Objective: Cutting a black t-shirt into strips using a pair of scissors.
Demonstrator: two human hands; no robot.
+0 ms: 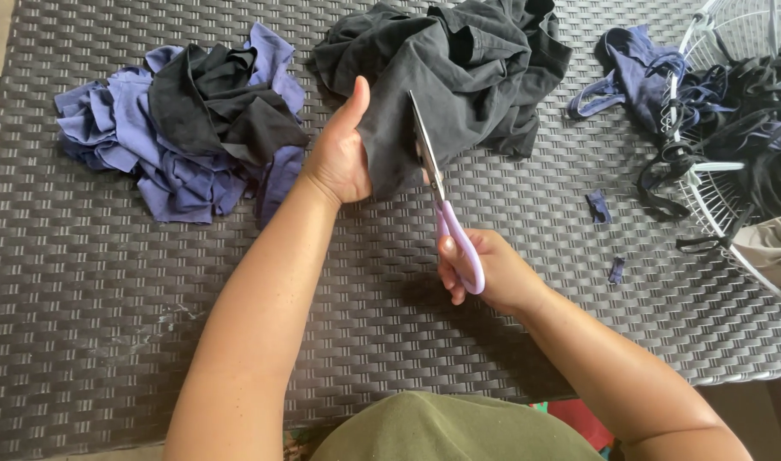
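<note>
My left hand grips the near edge of a dark grey garment that lies bunched on the woven table, thumb pointing up. My right hand holds scissors with lilac handles. The blades point away from me and reach into the grey cloth just right of my left hand.
A pile of blue and black cloth pieces lies at the back left. At the right, a white wire basket holds dark cloth strips, with blue fabric beside it. Small blue scraps lie on the table.
</note>
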